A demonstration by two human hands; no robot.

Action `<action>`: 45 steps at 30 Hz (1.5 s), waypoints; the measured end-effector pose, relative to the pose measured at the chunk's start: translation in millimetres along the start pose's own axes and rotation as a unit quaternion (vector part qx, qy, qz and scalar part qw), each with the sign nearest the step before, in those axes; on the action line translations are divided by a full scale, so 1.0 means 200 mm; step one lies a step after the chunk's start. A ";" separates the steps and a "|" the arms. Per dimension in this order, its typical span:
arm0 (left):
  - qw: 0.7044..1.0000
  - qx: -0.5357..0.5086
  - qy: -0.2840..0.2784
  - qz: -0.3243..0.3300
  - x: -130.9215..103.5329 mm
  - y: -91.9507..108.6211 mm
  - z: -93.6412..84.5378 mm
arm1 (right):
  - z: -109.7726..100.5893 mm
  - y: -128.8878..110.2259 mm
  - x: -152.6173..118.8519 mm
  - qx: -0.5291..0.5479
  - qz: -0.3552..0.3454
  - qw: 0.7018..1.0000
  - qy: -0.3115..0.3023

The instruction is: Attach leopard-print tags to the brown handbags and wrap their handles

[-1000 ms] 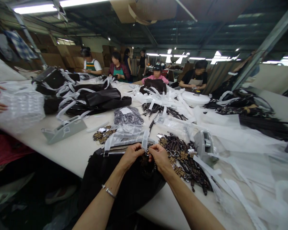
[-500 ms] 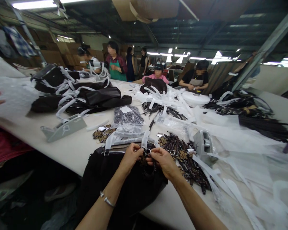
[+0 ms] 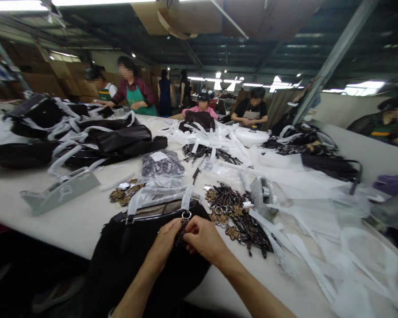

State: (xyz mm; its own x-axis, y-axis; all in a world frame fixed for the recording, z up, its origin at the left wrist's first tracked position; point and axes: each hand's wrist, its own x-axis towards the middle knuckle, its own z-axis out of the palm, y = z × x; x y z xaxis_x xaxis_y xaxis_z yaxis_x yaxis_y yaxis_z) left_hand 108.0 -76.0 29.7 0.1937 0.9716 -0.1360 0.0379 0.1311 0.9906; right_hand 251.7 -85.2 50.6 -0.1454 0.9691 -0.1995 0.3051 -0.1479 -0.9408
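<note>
Workshop with people (image 3: 136,93) around a cluttered white tabletop (image 3: 119,225), black handbag (image 3: 146,247) over its near edge, left hand (image 3: 167,240) and right hand (image 3: 200,236) loosely curled, fingers pinching a dark braided charm (image 3: 181,236) below the bag's ring (image 3: 186,215).

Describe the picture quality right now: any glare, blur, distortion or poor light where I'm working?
Head view: bright streaks from the ceiling lights at the top; the black bag sinks into shadow, its folds hard to read; metal ring catches a highlight; charm between left hand and right hand is dark and partly hidden; wide-angle stretch toward the edges; far workers look soft.
</note>
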 end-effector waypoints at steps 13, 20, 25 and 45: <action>0.991 -0.046 0.017 -0.127 -0.01 -0.06 -0.02 | -0.68 0.11 -0.09 -0.194 -0.042 0.971 0.132; 0.998 0.021 0.024 -0.057 0.01 -0.14 -0.03 | -1.43 0.43 -0.23 -0.313 0.072 0.891 0.319; 0.997 0.047 0.043 -0.040 0.00 -0.15 -0.01 | -1.74 0.60 -0.30 -0.382 0.150 0.819 0.400; 0.995 0.023 0.065 -0.073 -0.04 0.00 0.02 | -1.99 0.89 -0.35 -0.568 0.200 0.764 0.230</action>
State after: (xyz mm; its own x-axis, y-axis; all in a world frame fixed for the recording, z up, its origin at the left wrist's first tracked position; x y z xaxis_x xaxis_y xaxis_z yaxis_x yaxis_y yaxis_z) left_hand 111.3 -84.8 30.8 0.0543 0.9606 -0.2726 0.1015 0.2663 0.9585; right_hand 691.7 -99.9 5.8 0.4401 0.8967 -0.0460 0.8970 -0.4367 0.0689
